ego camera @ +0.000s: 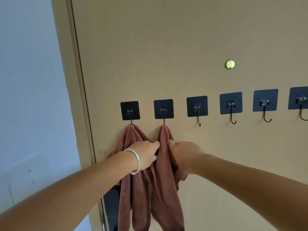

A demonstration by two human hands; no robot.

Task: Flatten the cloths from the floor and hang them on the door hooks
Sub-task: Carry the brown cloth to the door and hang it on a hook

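Right now both your hands are on the second cloth point(164, 172), the reddish-brown one hanging from the second hook point(164, 109) counted from the door's left edge. Your left hand point(144, 155), the one with the silver bangle point(135, 161) at the wrist, reaches in from the left and pinches the cloth's left fold between thumb and fingers just below the gathered top. Your right hand point(184, 154) comes in from the right and grips the opposite fold at about the same height, its thumb pressed against the fabric and its fingers curled behind it, out of sight. The two hands sit close together with only the narrow bunched strip of cloth between them.

That cloth is caught on its hook at a point and falls in long folds down to the bottom of the view, with a looser flap sticking out to the right under your right forearm.

Just to its left, the first cloth point(128, 189), the same colour, hangs from the first hook point(130, 110) and drapes partly behind your left wrist; the two cloths touch or overlap lower down.

Further right along the tan door point(183, 39), four more hooks stand in a row on black square pads: the third hook point(197, 106), the fourth hook point(231, 103), the fifth hook point(265, 100), and the sixth hook point(300, 99) cut by the frame's edge. Above them sits a small round brass-coloured disc point(230, 64). A dark door handle point(112, 205) shows low at the left, beside the pale wall point(30, 80).
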